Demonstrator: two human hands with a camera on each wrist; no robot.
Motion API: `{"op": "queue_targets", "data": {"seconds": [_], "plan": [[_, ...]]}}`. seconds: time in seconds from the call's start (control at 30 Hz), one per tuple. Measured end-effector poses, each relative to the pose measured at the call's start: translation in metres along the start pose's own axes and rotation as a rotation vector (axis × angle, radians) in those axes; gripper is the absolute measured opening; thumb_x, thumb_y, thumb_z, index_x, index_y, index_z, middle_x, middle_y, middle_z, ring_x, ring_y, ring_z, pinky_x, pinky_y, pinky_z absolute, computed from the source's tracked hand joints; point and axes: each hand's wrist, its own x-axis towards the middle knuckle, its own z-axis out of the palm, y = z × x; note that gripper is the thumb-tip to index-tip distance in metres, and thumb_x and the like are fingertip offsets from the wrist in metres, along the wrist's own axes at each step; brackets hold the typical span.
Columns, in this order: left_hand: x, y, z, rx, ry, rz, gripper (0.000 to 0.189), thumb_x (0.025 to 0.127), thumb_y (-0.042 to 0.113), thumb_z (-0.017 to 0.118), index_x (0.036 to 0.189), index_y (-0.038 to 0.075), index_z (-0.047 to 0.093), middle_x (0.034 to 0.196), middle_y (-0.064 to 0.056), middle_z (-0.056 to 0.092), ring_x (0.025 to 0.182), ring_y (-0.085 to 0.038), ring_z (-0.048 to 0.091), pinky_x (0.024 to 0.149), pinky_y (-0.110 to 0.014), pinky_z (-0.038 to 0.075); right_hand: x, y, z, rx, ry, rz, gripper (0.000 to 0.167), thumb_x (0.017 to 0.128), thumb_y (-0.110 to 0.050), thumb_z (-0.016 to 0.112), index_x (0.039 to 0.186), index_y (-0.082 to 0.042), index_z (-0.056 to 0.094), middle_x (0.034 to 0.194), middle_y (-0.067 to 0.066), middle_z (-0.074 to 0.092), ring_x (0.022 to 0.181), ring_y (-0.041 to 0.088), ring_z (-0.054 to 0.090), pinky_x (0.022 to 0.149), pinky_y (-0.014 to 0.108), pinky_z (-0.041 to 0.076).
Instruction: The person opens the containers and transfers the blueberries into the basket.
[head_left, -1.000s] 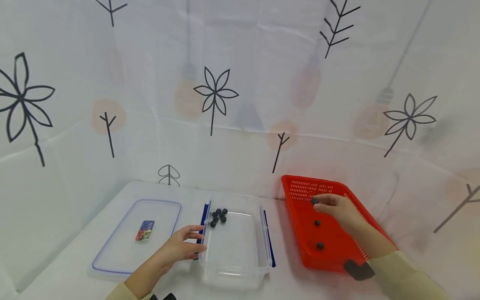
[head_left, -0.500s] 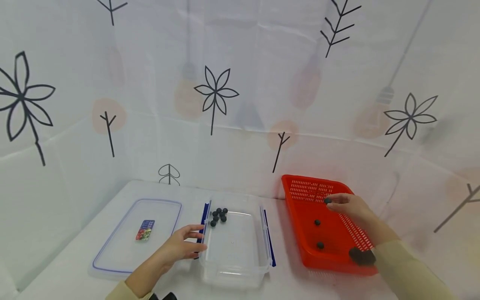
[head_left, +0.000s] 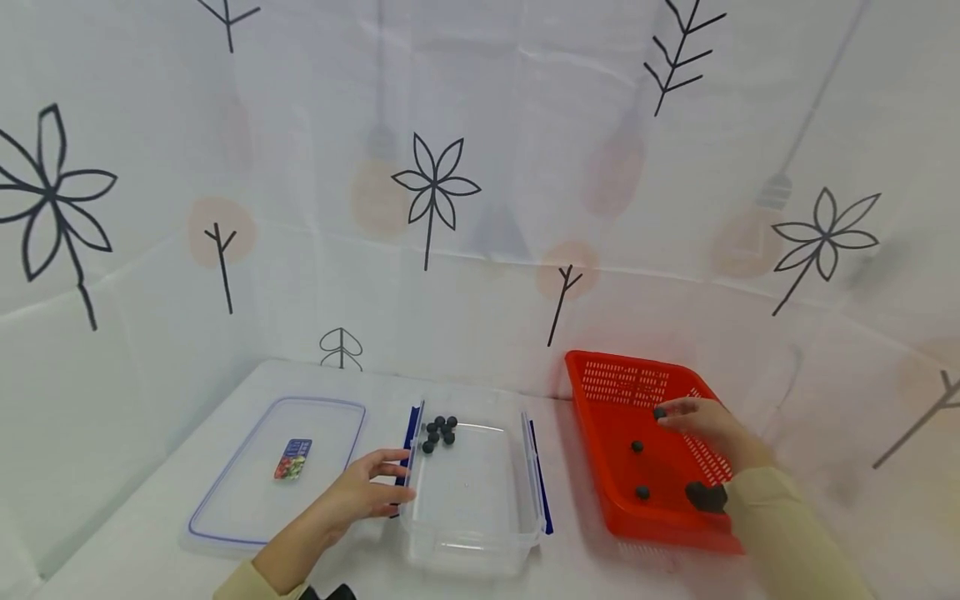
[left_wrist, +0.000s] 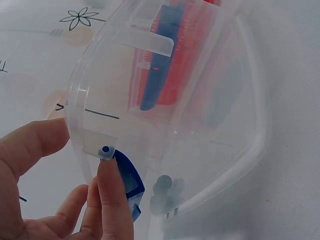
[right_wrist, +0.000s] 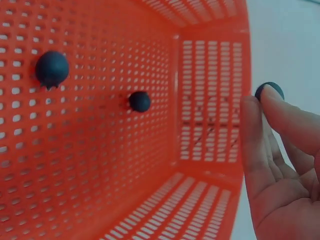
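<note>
My right hand pinches a blueberry between thumb and fingertips, above the far part of the red basket. Two more dark blueberries lie apart on the basket floor, one larger in the right wrist view and another beyond it. My left hand touches the left side of a clear plastic container, its fingers spread. Up close, a fingertip rests at the hinge of a blue latch. Several blueberries cluster in the container's far left corner.
A clear lid with a blue edge and a colourful label lies left of the container. Behind the white table hangs a printed curtain. The basket stands right of the container, a gap between them.
My right hand has shifted to the right over the basket, then slightly nearer, with the blueberry pinched throughout. The left hand stays at the container's side.
</note>
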Motion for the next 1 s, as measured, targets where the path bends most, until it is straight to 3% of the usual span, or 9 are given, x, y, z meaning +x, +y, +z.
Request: {"op": "queue_targets", "data": {"seconds": [0.27, 0.47, 0.57, 0.73, 1.0], "plan": [[0.001, -0.001, 0.000, 0.009, 0.007, 0.004, 0.064, 0.076, 0.006, 0.075, 0.133, 0.002, 0.046, 0.115, -0.015, 0.053, 0.086, -0.021, 0.059, 0.074, -0.037, 0.055, 0.012, 0.022, 0.005, 0.071, -0.024, 0.055, 0.033, 0.088, -0.008, 0.063, 0.112, 0.013, 0.055, 0.102, 0.012, 0.061, 0.092, 0.025, 0.058, 0.090, 0.050, 0.046], [-0.001, 0.000, 0.000, 0.005, -0.008, 0.009, 0.064, 0.077, 0.007, 0.075, 0.133, 0.002, 0.045, 0.116, -0.016, 0.053, 0.085, -0.021, 0.059, 0.074, -0.037, 0.055, 0.011, 0.025, 0.006, 0.162, -0.045, 0.074, 0.028, 0.089, 0.002, 0.058, 0.110, 0.019, 0.053, 0.108, 0.026, 0.055, 0.088, 0.023, 0.061, 0.087, 0.046, 0.049], [-0.001, 0.001, 0.000, 0.008, -0.010, 0.004, 0.064, 0.077, 0.007, 0.075, 0.133, 0.002, 0.045, 0.116, -0.015, 0.053, 0.086, -0.021, 0.059, 0.075, -0.036, 0.055, 0.010, 0.025, 0.004, 0.168, -0.025, 0.085, 0.029, 0.089, 0.002, 0.057, 0.112, 0.019, 0.052, 0.107, 0.025, 0.058, 0.087, 0.023, 0.062, 0.086, 0.047, 0.049], [-0.001, 0.002, 0.001, 0.011, -0.013, -0.002, 0.065, 0.076, 0.008, 0.076, 0.133, 0.002, 0.045, 0.116, -0.015, 0.053, 0.088, -0.021, 0.058, 0.075, -0.036, 0.055, 0.008, 0.016, 0.000, 0.091, 0.011, 0.039, 0.038, 0.090, -0.007, 0.059, 0.117, 0.018, 0.050, 0.103, 0.016, 0.063, 0.090, 0.025, 0.062, 0.087, 0.047, 0.049], [-0.002, 0.002, 0.000, 0.001, -0.016, -0.001, 0.066, 0.076, 0.009, 0.076, 0.134, 0.003, 0.045, 0.117, -0.015, 0.053, 0.088, -0.021, 0.058, 0.076, -0.036, 0.055, 0.002, -0.016, 0.007, 0.014, 0.049, -0.012, 0.048, 0.093, -0.021, 0.058, 0.126, 0.012, 0.046, 0.117, 0.022, 0.058, 0.106, 0.035, 0.056, 0.092, 0.049, 0.045]]}}
